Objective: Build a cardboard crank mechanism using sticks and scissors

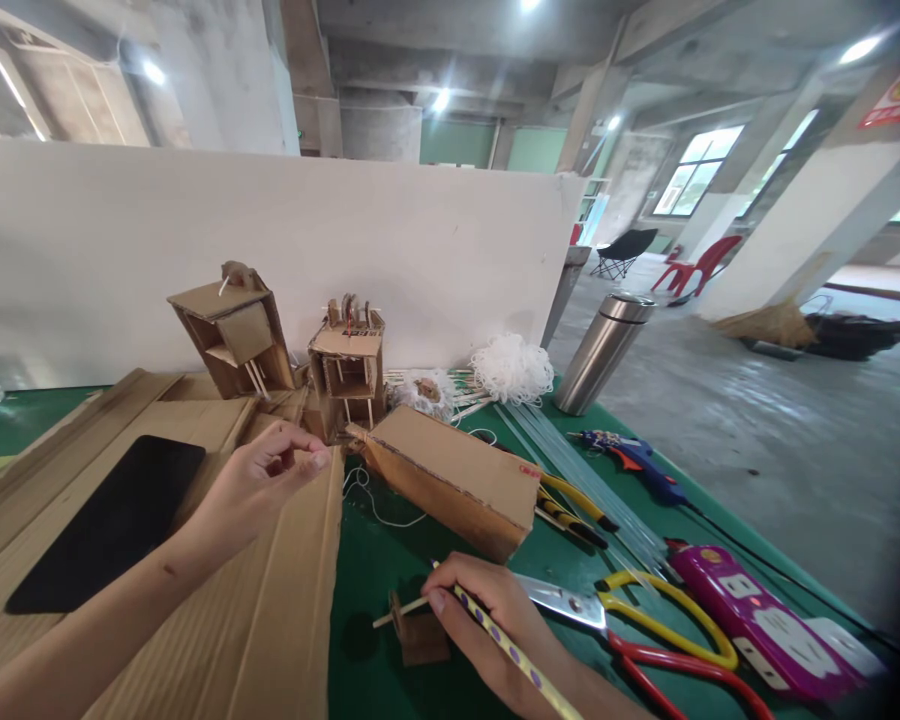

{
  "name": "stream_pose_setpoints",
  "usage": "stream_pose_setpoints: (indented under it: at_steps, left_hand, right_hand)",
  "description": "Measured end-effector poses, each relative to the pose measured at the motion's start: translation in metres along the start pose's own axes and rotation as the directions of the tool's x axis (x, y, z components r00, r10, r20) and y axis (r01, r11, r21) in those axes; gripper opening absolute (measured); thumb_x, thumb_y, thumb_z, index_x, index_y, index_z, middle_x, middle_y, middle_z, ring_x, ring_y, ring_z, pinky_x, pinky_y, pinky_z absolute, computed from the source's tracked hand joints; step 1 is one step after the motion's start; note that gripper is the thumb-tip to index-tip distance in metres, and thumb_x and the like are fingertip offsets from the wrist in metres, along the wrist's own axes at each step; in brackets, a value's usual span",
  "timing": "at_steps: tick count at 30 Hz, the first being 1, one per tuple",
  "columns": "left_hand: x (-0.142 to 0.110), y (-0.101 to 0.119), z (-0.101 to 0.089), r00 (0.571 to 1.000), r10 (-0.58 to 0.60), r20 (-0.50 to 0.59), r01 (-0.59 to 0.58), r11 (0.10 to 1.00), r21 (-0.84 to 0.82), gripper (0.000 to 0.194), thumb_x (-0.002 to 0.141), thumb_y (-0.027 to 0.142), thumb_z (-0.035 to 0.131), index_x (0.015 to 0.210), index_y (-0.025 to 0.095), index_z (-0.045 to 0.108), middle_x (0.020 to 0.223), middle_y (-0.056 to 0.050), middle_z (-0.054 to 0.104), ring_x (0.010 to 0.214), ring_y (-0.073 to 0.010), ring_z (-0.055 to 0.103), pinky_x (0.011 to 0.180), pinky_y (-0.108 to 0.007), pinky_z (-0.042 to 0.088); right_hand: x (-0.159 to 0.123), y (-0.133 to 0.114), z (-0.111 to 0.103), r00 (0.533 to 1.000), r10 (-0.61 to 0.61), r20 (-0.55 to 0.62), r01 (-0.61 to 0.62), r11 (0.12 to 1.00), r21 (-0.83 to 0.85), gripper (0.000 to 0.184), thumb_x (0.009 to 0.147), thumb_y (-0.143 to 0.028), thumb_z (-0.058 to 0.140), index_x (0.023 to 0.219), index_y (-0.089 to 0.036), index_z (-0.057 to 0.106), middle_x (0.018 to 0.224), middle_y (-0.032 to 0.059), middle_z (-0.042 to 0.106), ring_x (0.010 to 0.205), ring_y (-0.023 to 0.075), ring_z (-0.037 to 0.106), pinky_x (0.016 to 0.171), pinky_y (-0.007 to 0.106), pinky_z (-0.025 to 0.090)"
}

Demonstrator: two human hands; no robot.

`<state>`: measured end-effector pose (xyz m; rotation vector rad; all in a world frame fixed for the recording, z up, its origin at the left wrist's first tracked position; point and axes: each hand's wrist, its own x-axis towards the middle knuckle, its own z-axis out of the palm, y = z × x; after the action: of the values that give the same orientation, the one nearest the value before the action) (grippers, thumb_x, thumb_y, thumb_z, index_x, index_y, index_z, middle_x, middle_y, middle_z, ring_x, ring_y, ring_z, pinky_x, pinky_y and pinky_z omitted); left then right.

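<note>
My right hand (487,620) is closed round a yellow pencil (506,645) with purple dots, its tip pointing up and left. Just left of those fingers, a small brown cardboard piece (424,640) sits on the green table, with a thin wooden stick (397,612) through it. The stick's right end reaches my right fingers; whether they grip it I cannot tell. My left hand (270,470) hovers above a flat cardboard sheet (285,580), thumb and forefinger pinched together with nothing visible between them. Beyond it lies a long closed cardboard box (457,470).
Two cardboard models (229,330) (349,370) stand at the back. Black phone-shaped slab (112,520) lies left. On the right are scissors (570,600), a glue gun (637,465), clear glue sticks (585,480), a purple power strip (765,620), a steel flask (604,355) and white string (514,368).
</note>
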<state>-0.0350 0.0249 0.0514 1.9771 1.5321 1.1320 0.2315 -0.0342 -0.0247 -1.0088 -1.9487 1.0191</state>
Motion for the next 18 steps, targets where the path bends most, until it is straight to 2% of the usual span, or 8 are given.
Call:
stream_pose_setpoints:
  at_steps: [2,6,8,11,13,15,18]
  left_hand:
    - [-0.001,-0.001,-0.001,1.0,-0.003,-0.007,0.003,1.0,0.005,0.026,0.082,0.049,0.064,0.078,0.025,0.071,0.075,-0.002,0.063,0.061,-0.0161,0.055,0.055,-0.027,0.046]
    - [-0.002,0.002,-0.002,1.0,-0.026,0.002,0.026,0.993,-0.116,0.028,0.08,0.052,0.066,0.074,0.026,0.073,0.083,-0.005,0.066,0.075,-0.0215,0.063,0.063,-0.031,0.053]
    - [-0.002,0.006,-0.001,1.0,-0.019,0.007,0.02,0.992,-0.122,0.03,0.078,0.053,0.068,0.071,0.025,0.074,0.094,-0.009,0.067,0.089,-0.0267,0.065,0.069,-0.035,0.055]
    - [-0.002,0.012,0.0,0.999,0.01,0.048,-0.005,0.994,-0.109,0.031,0.078,0.053,0.068,0.067,0.025,0.073,0.113,-0.013,0.066,0.115,-0.0344,0.058,0.08,-0.042,0.056]
    - [-0.003,0.015,0.002,0.996,-0.007,0.086,0.022,0.985,-0.17,0.03,0.08,0.052,0.066,0.068,0.025,0.071,0.12,-0.012,0.066,0.122,-0.0345,0.055,0.088,-0.045,0.054]
    - [-0.003,0.017,0.005,0.99,-0.067,0.121,0.096,0.961,-0.258,0.027,0.081,0.051,0.065,0.073,0.025,0.07,0.122,-0.01,0.067,0.12,-0.0319,0.059,0.091,-0.044,0.054]
    - [-0.004,0.018,0.01,0.979,-0.134,0.156,0.18,0.924,-0.337,0.024,0.083,0.049,0.064,0.081,0.025,0.068,0.11,-0.009,0.074,0.107,-0.0275,0.067,0.09,-0.04,0.056]
  right_hand:
    - [0.0,-0.001,-0.001,1.0,0.007,0.011,-0.007,1.0,-0.002,0.028,0.096,-0.036,0.046,0.082,-0.018,0.063,0.073,0.0035,0.061,0.064,0.0159,0.057,0.057,0.024,0.04]
    - [-0.001,0.0,-0.002,1.0,0.013,0.022,-0.013,1.0,-0.019,0.028,0.097,-0.036,0.046,0.083,-0.018,0.063,0.074,0.0025,0.061,0.064,0.0141,0.056,0.059,0.023,0.04]
    - [0.0,0.0,-0.002,1.0,0.003,0.014,-0.002,1.0,-0.028,0.029,0.097,-0.036,0.046,0.083,-0.018,0.063,0.073,0.0021,0.06,0.064,0.0137,0.055,0.059,0.023,0.04]
    - [0.0,0.0,-0.002,1.0,-0.021,0.009,0.022,0.999,-0.037,0.03,0.097,-0.036,0.045,0.082,-0.017,0.063,0.072,0.0022,0.06,0.063,0.0137,0.055,0.059,0.023,0.04]
    - [0.0,-0.001,-0.002,1.0,-0.027,0.011,0.028,0.999,-0.038,0.03,0.097,-0.035,0.045,0.083,-0.017,0.064,0.072,0.0023,0.06,0.063,0.0137,0.056,0.059,0.023,0.04]
    - [0.0,-0.002,-0.003,1.0,-0.016,0.015,0.016,0.999,-0.035,0.028,0.097,-0.034,0.046,0.083,-0.017,0.064,0.073,0.0024,0.061,0.064,0.0137,0.056,0.059,0.022,0.04]
    - [0.0,-0.003,-0.004,1.0,0.004,0.025,-0.003,1.0,-0.023,0.027,0.097,-0.033,0.047,0.083,-0.017,0.064,0.074,0.0026,0.062,0.066,0.0139,0.058,0.06,0.022,0.041]
